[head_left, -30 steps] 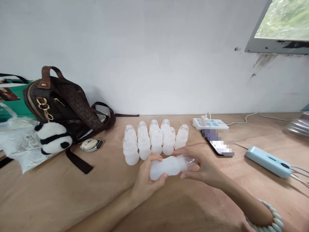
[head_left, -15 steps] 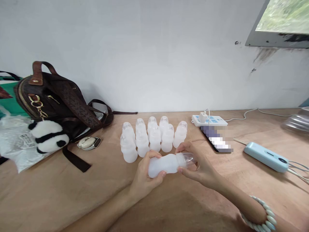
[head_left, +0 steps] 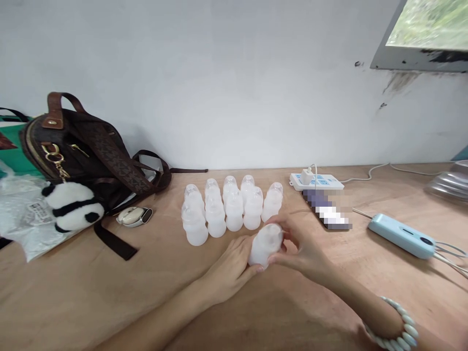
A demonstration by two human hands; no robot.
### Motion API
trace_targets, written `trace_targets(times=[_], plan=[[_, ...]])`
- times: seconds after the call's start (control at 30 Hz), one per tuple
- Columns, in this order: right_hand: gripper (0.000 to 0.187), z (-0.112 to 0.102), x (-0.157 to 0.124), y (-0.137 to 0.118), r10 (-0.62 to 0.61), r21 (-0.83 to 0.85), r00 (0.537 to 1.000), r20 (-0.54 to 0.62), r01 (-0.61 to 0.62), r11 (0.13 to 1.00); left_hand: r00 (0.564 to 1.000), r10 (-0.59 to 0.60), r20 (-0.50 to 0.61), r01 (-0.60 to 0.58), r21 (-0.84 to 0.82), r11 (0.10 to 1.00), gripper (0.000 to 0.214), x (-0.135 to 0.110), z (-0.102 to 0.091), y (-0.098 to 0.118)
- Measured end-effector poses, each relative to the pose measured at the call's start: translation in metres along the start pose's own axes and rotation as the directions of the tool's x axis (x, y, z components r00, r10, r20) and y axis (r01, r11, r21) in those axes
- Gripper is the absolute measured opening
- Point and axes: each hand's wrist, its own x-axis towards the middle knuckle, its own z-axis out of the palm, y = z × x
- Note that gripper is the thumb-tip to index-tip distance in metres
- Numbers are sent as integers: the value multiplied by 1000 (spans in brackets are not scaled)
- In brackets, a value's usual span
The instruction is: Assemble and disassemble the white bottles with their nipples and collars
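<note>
Both hands hold one small frosted white bottle point(head_left: 265, 247) with a clear cap, its top tilted toward me just above the wooden table point(head_left: 109, 292). My left hand point(head_left: 234, 268) grips its lower body from the left. My right hand point(head_left: 303, 251) wraps the cap end from the right, fingers curled. A beaded bracelet point(head_left: 397, 331) circles my right wrist. Right behind the held bottle stands a cluster of several identical capped bottles point(head_left: 228, 209) in two rows.
A brown bag point(head_left: 84, 151) with a panda plush point(head_left: 71, 212) lies at the left beside a plastic bag point(head_left: 22, 214) and a small mouse point(head_left: 133, 216). At the right are a power strip point(head_left: 316, 182), a phone point(head_left: 329, 212) and a pale blue handheld device point(head_left: 398, 235).
The bottle lay sideways between my hands; now it has been turned so its cap end faces up toward me, and it has shifted slightly right.
</note>
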Motion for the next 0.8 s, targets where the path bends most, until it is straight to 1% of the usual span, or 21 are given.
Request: trace_targets(times=[0.07, 0.1, 0.17, 0.2, 0.3, 0.37, 0.4, 0.47, 0.57, 0.7, 0.8], plan=[[38, 7, 0, 3, -7, -118, 993, 120, 21, 993, 1000, 22, 21, -22, 31, 999, 39, 1, 1, 0], [36, 10, 0, 4, -13, -176, 988, 151, 40, 984, 999, 26, 34, -27, 46, 999, 38, 1, 1, 1], [31, 11, 2, 7, -5, -265, 989, 145, 43, 963, 998, 14, 60, -18, 71, 997, 40, 1, 1, 2], [28, 9, 2, 8, 25, -293, 991, 129, 14, 956, 997, -3, 72, -3, 83, 997, 43, 1, 1, 2], [21, -4, 6, 8, 143, -304, 981, 132, -97, 948, 990, -81, 120, 65, 125, 990, 52, 1, 0, 2], [21, -17, 9, 10, 201, -303, 965, 171, -142, 942, 982, -122, 147, 98, 163, 982, 56, 0, 1, 2], [23, -24, 11, 11, 226, -317, 959, 173, -163, 934, 979, -129, 160, 99, 180, 979, 58, 0, 1, 2], [27, -35, 14, 17, 267, -376, 955, 126, -203, 904, 976, -121, 181, 82, 210, 974, 57, 0, 1, 2], [28, -45, 19, 32, 276, -449, 961, 16, -240, 861, 971, -111, 211, 54, 259, 964, 50, 0, 1, 2], [28, -45, 24, 53, 245, -503, 967, -76, -249, 828, 966, -118, 228, 46, 299, 953, 46, 1, 1, 2], [25, -39, 27, 66, 206, -548, 972, -111, -233, 804, 968, -118, 221, 47, 301, 953, 45, 1, 2, 2]])
